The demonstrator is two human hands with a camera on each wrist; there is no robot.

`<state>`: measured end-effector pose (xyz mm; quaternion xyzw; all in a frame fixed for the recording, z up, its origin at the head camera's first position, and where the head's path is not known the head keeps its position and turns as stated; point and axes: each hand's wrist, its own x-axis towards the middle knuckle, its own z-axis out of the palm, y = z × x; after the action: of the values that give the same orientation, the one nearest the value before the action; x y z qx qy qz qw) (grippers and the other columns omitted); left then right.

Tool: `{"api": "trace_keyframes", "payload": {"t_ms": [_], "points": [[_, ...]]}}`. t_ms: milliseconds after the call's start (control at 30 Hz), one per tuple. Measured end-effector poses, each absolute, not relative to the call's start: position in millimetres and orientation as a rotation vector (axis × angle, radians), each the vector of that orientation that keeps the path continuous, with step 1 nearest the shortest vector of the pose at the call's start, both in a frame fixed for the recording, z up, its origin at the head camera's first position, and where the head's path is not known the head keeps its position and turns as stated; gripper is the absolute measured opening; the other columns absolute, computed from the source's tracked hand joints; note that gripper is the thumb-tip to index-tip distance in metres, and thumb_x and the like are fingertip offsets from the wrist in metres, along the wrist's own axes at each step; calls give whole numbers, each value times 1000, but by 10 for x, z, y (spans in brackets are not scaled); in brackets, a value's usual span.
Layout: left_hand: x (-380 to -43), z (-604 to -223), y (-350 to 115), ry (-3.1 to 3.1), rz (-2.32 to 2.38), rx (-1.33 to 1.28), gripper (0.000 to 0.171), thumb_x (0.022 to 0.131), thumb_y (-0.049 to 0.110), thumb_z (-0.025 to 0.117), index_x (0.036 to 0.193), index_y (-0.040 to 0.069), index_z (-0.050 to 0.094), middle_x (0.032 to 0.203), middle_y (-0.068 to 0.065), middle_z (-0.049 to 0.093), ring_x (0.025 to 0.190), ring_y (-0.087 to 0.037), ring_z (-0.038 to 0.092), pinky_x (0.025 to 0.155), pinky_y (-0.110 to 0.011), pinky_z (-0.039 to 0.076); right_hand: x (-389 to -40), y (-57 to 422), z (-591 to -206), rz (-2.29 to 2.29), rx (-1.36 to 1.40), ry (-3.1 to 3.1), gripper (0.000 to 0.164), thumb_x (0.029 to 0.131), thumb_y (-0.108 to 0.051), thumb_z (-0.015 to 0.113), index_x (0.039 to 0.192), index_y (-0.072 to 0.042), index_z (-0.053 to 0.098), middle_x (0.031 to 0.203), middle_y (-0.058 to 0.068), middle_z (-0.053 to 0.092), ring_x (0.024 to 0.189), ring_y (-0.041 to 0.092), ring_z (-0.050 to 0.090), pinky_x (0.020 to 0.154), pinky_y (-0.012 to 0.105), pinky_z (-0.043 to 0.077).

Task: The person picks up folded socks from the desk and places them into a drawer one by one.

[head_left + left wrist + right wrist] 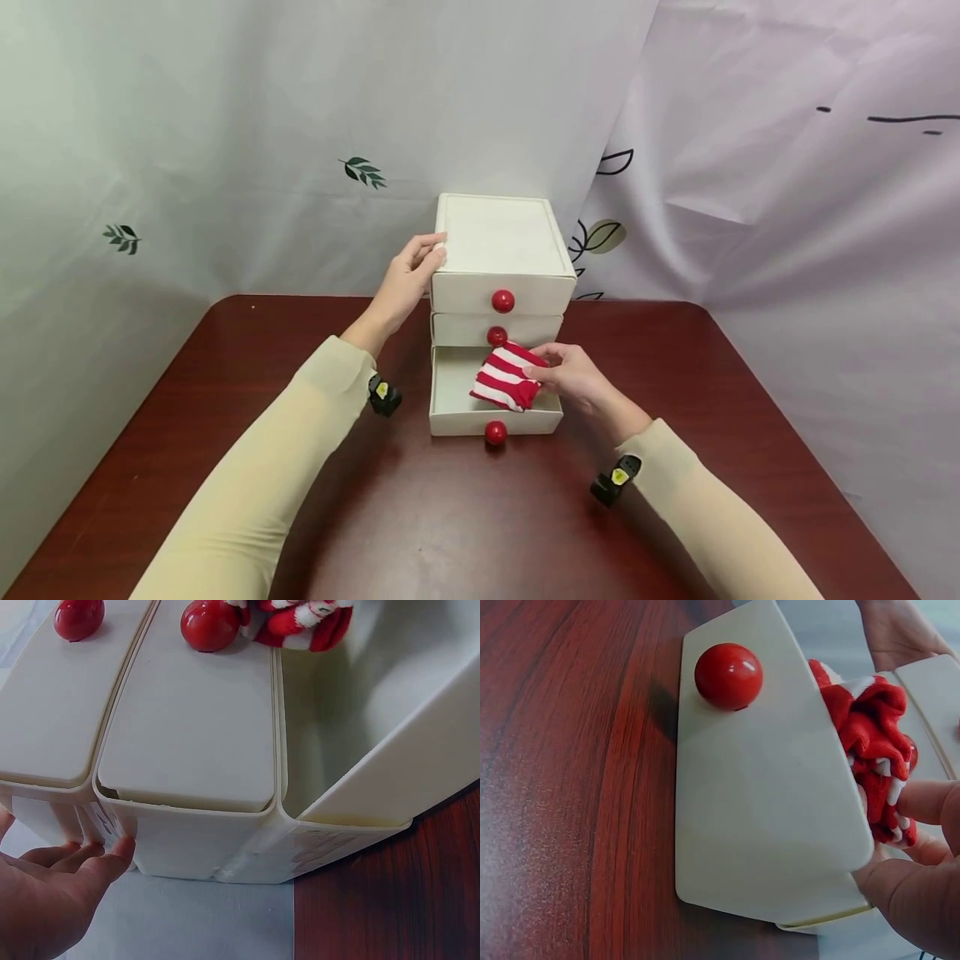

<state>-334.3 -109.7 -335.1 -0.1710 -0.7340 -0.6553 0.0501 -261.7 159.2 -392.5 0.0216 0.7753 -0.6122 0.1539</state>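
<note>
A white drawer unit [495, 237] with red round knobs stands on the table. Its bottom drawer [450, 423] is pulled out; the upper two are closed. My left hand [408, 279] touches the unit's upper left side, its fingers fairly straight against the wall in the left wrist view. Over the pulled-out drawer, my right hand [573, 375] pinches a folded red-and-white striped cloth [506, 375] between thumb and fingers. Bunched folds of soft fabric show in the right wrist view; whether it is a sock or another garment I cannot tell.
The dark red wooden table [450, 525] runs out around the unit. A pale curtain [300, 100] with leaf prints hangs close behind it and along both sides. The bottom drawer's red knob [495, 432] juts toward me.
</note>
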Motion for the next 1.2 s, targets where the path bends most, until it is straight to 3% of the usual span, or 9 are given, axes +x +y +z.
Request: {"api": "trace_keyframes", "payload": {"t_ms": [467, 667, 967, 1200], "points": [[-3332, -3334, -1082, -2212, -2014, -527, 43, 95, 37, 51, 136, 22, 47, 137, -4, 46, 116, -19, 47, 91, -44, 41, -2711, 1373, -4007, -1495, -93, 2433, 28, 84, -5, 68, 110, -1, 63, 100, 14, 60, 82, 25, 60, 68, 36, 54], [-3336, -3312, -1067, -2219, -1991, -522, 43, 95, 37, 51, 135, 22, 47, 136, -5, 46, 115, -19, 48, 92, -44, 41, -2699, 1335, -4016, -1387, -162, 2517, 29, 84, -7, 68, 112, -3, 63, 101, 12, 61, 82, 24, 60, 70, 34, 53], [-3319, -3323, -1086, -2239, -1966, -507, 43, 95, 38, 51, 135, 21, 47, 137, -5, 45, 120, -19, 45, 96, -46, 37, -2631, 1330, -3968, -1333, -273, 2637, 28, 85, -12, 68, 112, -6, 65, 107, 8, 62, 95, 24, 55, 85, 38, 45], [-3331, -3334, -1092, -2232, -1982, -511, 42, 96, 37, 50, 135, 21, 48, 138, -6, 44, 121, -19, 44, 95, -46, 37, -2466, 1410, -3795, -1466, -326, 2620, 31, 86, -14, 68, 114, -3, 63, 110, 10, 63, 97, 23, 59, 82, 37, 48]]}}
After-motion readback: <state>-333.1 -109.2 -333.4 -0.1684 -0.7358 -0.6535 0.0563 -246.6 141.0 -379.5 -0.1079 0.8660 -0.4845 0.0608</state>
